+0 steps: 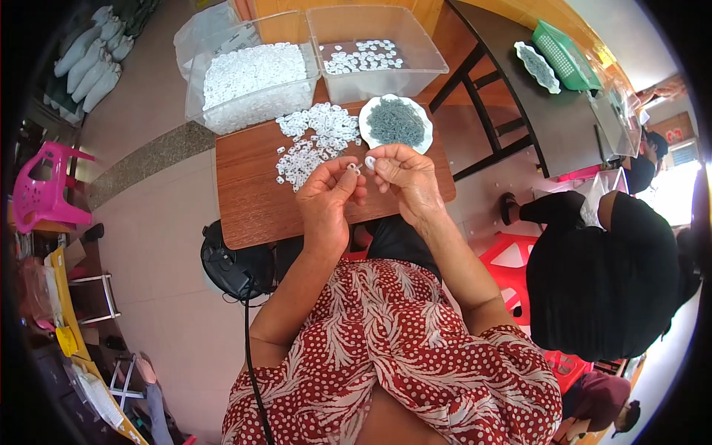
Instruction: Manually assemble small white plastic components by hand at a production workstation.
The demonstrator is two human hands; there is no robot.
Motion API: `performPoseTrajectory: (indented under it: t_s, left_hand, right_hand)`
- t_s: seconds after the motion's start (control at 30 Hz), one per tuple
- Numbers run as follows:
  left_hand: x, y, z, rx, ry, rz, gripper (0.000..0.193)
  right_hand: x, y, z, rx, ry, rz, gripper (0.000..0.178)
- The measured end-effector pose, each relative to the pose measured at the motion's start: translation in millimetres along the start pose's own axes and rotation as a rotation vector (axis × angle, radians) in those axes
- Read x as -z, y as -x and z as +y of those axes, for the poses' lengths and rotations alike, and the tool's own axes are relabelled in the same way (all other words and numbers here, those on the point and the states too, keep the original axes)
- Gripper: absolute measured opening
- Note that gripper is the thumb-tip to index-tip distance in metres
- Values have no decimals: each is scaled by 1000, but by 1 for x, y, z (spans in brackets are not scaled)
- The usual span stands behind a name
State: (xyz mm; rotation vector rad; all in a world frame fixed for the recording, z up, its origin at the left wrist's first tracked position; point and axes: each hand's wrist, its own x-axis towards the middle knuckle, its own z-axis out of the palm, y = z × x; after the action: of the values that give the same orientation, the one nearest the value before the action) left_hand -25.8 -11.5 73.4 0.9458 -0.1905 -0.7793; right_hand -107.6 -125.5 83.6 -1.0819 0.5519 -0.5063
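Note:
Over the front part of a brown table [256,200] my two hands meet, their fingertips almost touching. My left hand [328,196] is pinched on a tiny pale piece [355,169], too small to make out well. Between thumb and fingers my right hand [411,182] grips a small white oval plastic piece [370,162]. Just beyond lies a loose heap of small white plastic pieces [319,130] with holes in them. A white scalloped plate [363,122] to the right of the heap is piled with thin grey bits [397,122].
At the table's far edge stand two clear plastic bins, one [194,96] full of white pieces, the other [348,87] sparsely filled. A dark table [512,52] at the right carries a green basket [560,55] and another plate [519,48]. A person in black [604,282] sits at my right.

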Motion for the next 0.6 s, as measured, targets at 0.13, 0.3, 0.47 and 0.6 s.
performPoseTrajectory:
  t_s: [0.13, 0.3, 0.47, 0.6]
  left_hand:
    - [-5, -3, -1, 6, -20, -23, 14]
    - [-8, -4, -1, -6, -110, -28, 13]
    - [-10, -7, -1, 21, -135, -20, 13]
    - [-8, -12, -4, 33, -143, -12, 14]
  right_hand:
    - [6, 2, -5, 14, 30, 26, 15]
    - [11, -2, -6, -45, -19, 46, 15]
    - [7, -6, -4, -15, -41, 96, 15]
    - [4, -7, -2, 11, -38, 111, 15]
